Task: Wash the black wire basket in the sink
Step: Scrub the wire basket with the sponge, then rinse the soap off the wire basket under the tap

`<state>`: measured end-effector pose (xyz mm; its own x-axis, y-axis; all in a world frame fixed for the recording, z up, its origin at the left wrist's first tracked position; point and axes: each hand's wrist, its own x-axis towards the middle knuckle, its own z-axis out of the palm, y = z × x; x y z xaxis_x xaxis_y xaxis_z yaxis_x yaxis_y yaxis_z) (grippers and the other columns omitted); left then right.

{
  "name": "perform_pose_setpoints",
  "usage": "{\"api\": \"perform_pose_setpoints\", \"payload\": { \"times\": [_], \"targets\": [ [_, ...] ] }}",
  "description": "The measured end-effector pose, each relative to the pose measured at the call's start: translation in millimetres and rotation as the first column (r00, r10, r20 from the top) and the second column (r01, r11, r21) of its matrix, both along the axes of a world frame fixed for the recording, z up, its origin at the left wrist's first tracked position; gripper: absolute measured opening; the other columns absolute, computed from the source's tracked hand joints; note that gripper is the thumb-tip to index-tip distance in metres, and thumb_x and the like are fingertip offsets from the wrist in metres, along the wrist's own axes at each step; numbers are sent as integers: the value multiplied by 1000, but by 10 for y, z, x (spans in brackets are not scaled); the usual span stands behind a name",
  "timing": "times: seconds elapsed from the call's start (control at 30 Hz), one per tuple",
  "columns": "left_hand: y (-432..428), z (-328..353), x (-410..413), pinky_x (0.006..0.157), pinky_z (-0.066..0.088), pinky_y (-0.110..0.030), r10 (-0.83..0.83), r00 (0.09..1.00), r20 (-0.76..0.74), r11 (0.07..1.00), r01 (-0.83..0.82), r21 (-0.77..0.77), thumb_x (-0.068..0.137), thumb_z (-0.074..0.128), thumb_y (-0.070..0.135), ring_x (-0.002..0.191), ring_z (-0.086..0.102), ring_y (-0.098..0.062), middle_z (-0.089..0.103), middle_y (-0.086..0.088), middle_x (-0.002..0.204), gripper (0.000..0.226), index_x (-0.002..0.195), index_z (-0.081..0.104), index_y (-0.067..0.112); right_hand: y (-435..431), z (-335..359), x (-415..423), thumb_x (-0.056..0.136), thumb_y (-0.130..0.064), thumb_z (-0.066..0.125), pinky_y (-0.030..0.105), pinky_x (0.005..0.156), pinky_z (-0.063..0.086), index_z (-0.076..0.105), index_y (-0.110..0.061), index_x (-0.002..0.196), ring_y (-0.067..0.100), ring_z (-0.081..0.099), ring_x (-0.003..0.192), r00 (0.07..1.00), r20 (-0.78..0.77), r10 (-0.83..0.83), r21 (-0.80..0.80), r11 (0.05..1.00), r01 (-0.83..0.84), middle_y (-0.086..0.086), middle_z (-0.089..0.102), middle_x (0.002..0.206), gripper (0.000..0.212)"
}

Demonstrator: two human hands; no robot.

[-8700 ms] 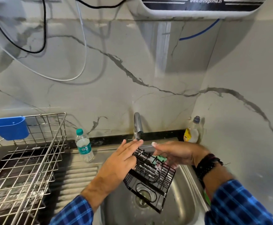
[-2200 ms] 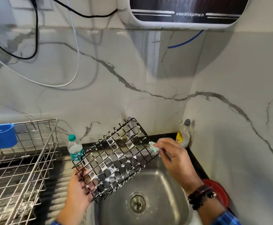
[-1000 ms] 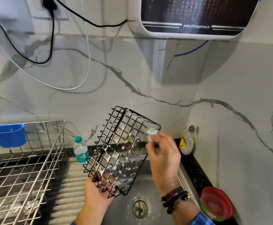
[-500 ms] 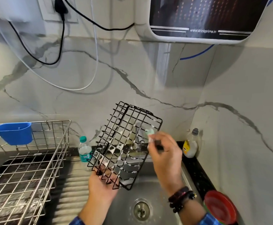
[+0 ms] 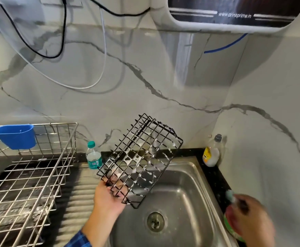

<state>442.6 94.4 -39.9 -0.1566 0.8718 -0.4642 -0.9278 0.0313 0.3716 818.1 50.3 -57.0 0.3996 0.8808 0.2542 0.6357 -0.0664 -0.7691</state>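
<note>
My left hand [image 5: 108, 198] grips the lower corner of the black wire basket [image 5: 140, 157] and holds it tilted above the left part of the steel sink [image 5: 184, 193]. White foam clings to many of its wires. My right hand [image 5: 249, 221], blurred by motion, is at the sink's right edge, well away from the basket. It pinches a small pale green scrubber [image 5: 230, 195] over a red and green dish [image 5: 230, 227] on the black counter. The tap is hidden behind the basket.
A steel dish rack [image 5: 29, 175] with a blue plastic cup [image 5: 14, 138] hung on it fills the drainboard at left. A small water bottle [image 5: 93, 155] stands behind the sink's left corner. A dish soap bottle [image 5: 211, 154] stands in the right corner. The drain [image 5: 155, 221] is uncovered.
My right hand has left the basket's upper rim and swung down to the right, to the dish on the counter, with the scrubber in it. The basket stays in my left hand.
</note>
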Motion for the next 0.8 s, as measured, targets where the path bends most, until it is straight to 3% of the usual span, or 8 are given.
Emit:
{"api": "perform_pose_setpoints", "payload": {
  "times": [0.1,0.17,0.23,0.3,0.37,0.47,0.63,0.8],
  "targets": [
    [-103,-261,-196,29,24,-13,-23,997,-76,999,24,21,59,74,17,26,34,-2,42,7,38,31,64,45,25,-161,-228,520,90,-16,68,32,66,52,65,-28,96,30,66,76,997,34,65,-392,919,-47,11,68,88,14],
    [-193,-362,-323,30,26,-13,-76,990,-122,997,75,-16,33,91,17,25,34,-4,42,6,38,50,58,48,24,-163,-362,709,75,-37,75,34,70,46,66,-46,77,37,66,80,990,140,11,-484,873,59,18,70,85,13],
    [-265,-357,-368,30,24,-13,-129,966,-223,988,108,-107,56,75,21,23,29,-5,35,6,34,33,61,43,22,-92,-569,852,65,-51,71,40,78,48,65,-43,66,41,68,87,973,233,12,-544,831,120,21,73,92,10],
    [-258,-341,-386,29,24,-11,-157,942,-298,969,89,-229,81,55,22,21,29,-5,33,5,30,21,65,41,22,-45,-543,770,80,-36,76,38,84,48,67,-31,89,35,68,96,951,298,87,-620,775,123,16,73,106,13],
    [-233,-297,-370,25,23,-8,-196,934,-297,952,108,-288,101,42,30,18,28,-5,32,5,28,37,65,42,21,52,-606,780,80,-25,79,37,82,50,73,-22,102,34,70,90,938,340,65,-597,786,162,15,75,99,23],
    [-163,-324,-374,25,18,-8,-231,921,-313,944,135,-300,105,37,39,20,23,-5,31,7,35,47,66,48,17,138,-705,783,80,-19,78,40,80,53,73,-12,114,35,70,87,938,339,72,-586,796,151,15,75,94,35],
    [-3,-530,-306,27,20,-12,-334,819,-466,895,120,-430,106,40,38,24,27,-6,45,-1,43,40,81,55,9,191,-603,655,59,-10,93,47,74,57,79,-3,90,41,72,76,888,447,112,-472,872,128,21,76,85,35],
    [276,-571,-91,30,22,-16,-374,812,-448,851,108,-514,106,37,42,28,29,-8,42,3,40,47,77,56,10,308,-438,278,74,-10,83,43,88,52,76,-14,99,37,69,94,943,324,79,-321,947,31,14,69,110,26]
  ]
}}
